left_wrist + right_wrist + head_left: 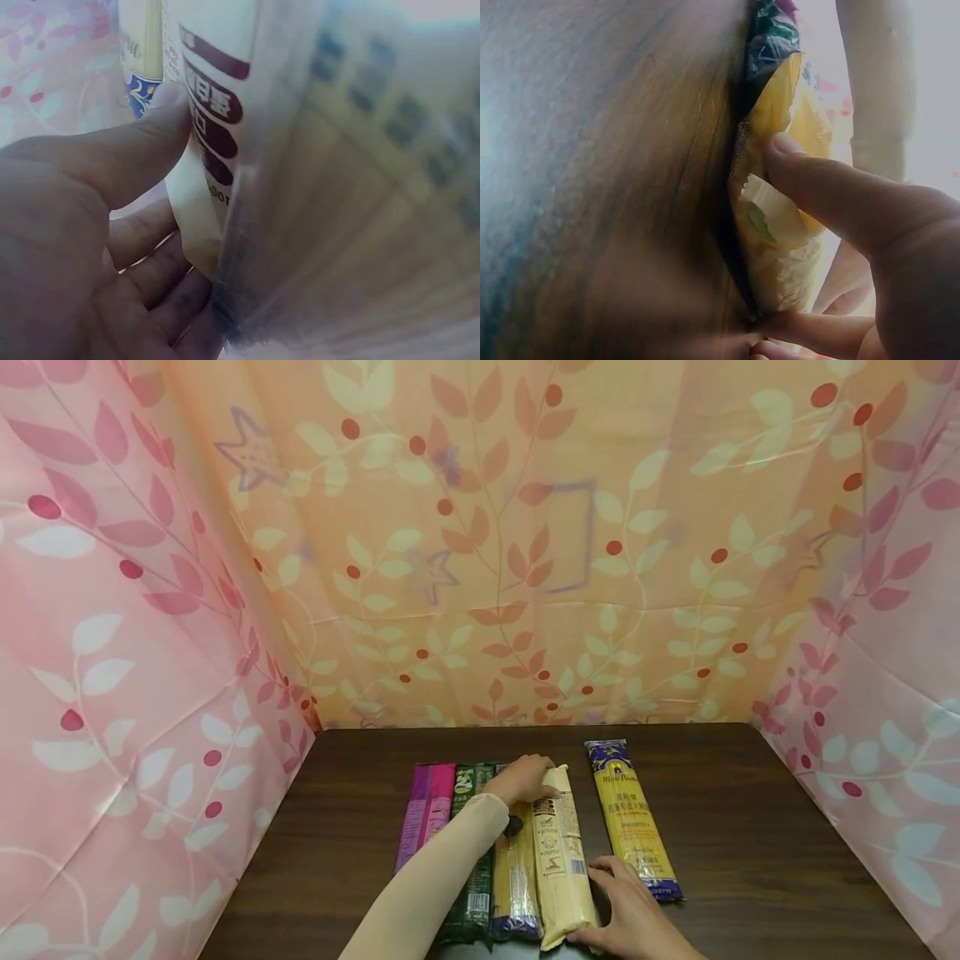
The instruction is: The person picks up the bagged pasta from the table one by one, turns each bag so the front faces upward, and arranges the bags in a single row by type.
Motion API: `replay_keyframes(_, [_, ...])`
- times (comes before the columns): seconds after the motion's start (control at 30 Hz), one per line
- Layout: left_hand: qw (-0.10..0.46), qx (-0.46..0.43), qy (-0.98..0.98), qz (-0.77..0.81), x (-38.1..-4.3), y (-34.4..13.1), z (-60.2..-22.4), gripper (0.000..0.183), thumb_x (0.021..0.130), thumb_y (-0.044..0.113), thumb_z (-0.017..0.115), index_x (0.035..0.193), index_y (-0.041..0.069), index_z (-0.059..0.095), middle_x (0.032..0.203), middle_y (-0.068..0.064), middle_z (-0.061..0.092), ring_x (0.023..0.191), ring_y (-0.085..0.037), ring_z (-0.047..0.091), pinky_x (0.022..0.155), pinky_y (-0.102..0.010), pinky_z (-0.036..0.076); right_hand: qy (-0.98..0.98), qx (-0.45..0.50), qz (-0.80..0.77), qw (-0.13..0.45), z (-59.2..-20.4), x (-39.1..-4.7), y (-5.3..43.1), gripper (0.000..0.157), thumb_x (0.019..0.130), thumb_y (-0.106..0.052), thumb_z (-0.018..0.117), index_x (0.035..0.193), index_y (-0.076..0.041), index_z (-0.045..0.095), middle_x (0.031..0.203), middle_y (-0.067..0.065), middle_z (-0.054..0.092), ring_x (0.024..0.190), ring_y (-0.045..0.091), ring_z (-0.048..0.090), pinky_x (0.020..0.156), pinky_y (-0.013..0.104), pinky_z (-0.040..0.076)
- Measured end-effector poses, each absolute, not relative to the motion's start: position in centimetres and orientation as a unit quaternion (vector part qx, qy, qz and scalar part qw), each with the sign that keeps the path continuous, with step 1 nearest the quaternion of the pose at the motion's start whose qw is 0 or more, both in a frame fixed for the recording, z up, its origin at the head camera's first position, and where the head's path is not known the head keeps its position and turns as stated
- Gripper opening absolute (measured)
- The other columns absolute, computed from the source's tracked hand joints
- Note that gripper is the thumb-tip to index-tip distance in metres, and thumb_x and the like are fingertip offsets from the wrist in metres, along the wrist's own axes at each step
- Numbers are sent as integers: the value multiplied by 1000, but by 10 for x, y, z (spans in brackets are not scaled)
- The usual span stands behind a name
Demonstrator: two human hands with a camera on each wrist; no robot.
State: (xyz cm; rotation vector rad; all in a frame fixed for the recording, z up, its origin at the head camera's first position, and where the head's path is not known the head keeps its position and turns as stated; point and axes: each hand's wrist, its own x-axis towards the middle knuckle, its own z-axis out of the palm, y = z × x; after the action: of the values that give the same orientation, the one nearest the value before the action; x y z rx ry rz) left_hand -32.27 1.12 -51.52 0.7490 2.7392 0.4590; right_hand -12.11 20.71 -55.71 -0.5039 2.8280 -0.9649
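Observation:
A long cream pasta packet [558,860] lies lengthwise between my two hands. My left hand [522,779] holds its far end; in the left wrist view the thumb presses its printed side and the fingers curl by its end. At the near end my right hand [630,910] grips the packet, its thumb [810,176] on the yellowish wrapper in the right wrist view. Directly left of it is a clear spaghetti packet [516,881] with blue ends, partly hidden by my left hand and wrist. A green packet [474,885] comes after that, partly covered by my sleeve.
A pink and purple packet [425,806] ends the row on the left. To the right, apart and slightly slanted, lies a yellow and blue spaghetti packet [633,818]. Everything rests on a dark wooden table [750,827], with patterned cloth [495,635] hanging behind and at both sides.

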Motion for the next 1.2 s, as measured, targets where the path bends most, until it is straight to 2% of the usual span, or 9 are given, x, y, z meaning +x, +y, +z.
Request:
replay_keyframes(0.37, [145,253,935,202,-323,8,-516,55,108,41,67,154,12,58,150,-8,62,138,-29,59,113,-45,50,925,-163,-340,44,-553,-118,208,94,72,-57,98,137,2,66,138,17,64,123,45,61,94,65,54])
replay_keyframes(0.57, [139,252,925,247,-325,7,-519,50,109,38,64,151,10,60,139,-9,68,114,-25,69,97,-41,57,910,-124,-386,89,-548,-116,210,94,74,-42,100,144,5,60,137,25,64,125,49,60,94,66,53])
replay_keyframes(0.67, [137,244,920,274,-324,6,-515,52,110,39,63,151,9,59,140,-10,67,117,-27,68,98,-43,57,900,-117,-408,101,-544,-116,211,95,76,-37,100,148,7,55,137,26,64,124,50,61,93,65,54])
replay_keyframes(0.77, [130,233,914,305,-322,5,-510,55,109,40,63,153,8,57,145,-11,64,125,-27,65,102,-45,56,881,-121,-444,112,-541,-116,211,99,79,-32,99,153,9,48,133,25,66,114,43,67,85,53,59])
replay_keyframes(0.83, [127,225,907,333,-321,4,-508,57,109,40,64,154,7,56,143,-11,65,119,-26,66,98,-45,56,867,-120,-468,120,-539,-116,211,102,80,-30,98,156,10,43,131,25,66,107,37,69,78,43,60])
replay_keyframes(0.9, [121,218,903,350,-321,3,-507,57,109,42,64,153,8,56,139,-9,66,108,-21,67,91,-42,57,852,-118,-493,131,-538,-116,212,104,82,-28,97,159,10,37,134,30,62,104,35,70,72,37,59])
replay_keyframes(1.0, [111,210,898,370,-320,3,-505,55,108,44,65,150,10,58,131,-7,67,93,-15,65,82,-39,56,831,-120,-525,144,-537,-114,212,105,86,-24,95,162,9,30,147,42,46,108,43,71,73,39,62])
replay_keyframes(1.07, [104,205,897,378,-319,2,-503,54,108,46,66,149,11,59,130,-6,67,90,-12,63,79,-37,55,815,-130,-545,147,-537,-114,212,105,89,-20,92,164,9,25,155,47,33,111,50,69,76,42,63])
replay_keyframes(1.2, [94,189,889,408,-313,1,-498,54,107,47,67,146,10,60,126,-7,67,87,-13,64,75,-36,56,795,-156,-568,142,-539,-112,212,103,93,-15,88,166,8,19,158,48,23,118,63,62,81,40,64])
